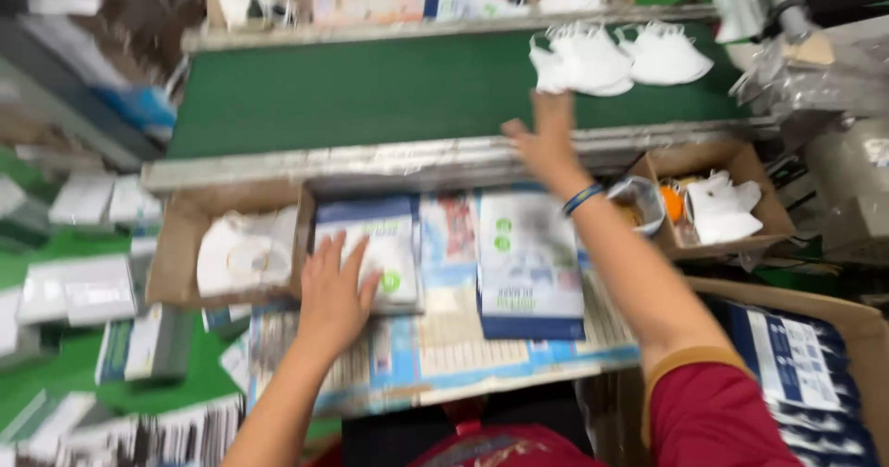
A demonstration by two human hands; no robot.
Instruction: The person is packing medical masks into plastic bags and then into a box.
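My left hand [333,291] lies flat, fingers spread, on a blue and white flat packet [375,245] on the work surface. My right hand [546,138] stretches forward over the metal rail [370,163] toward a pile of white cup-shaped masks [593,58] on the green conveyor belt [370,87]; its fingers look spread and hold nothing I can see. A blue band circles that wrist. Another blue and white packet [530,263] lies between my arms. The picture is blurred.
A cardboard box [176,245] at the left holds white masks. A second box [741,166] at the right holds masks and an orange object. Stacked packets fill a carton [806,365] at lower right. White cartons [83,291] lie at the left.
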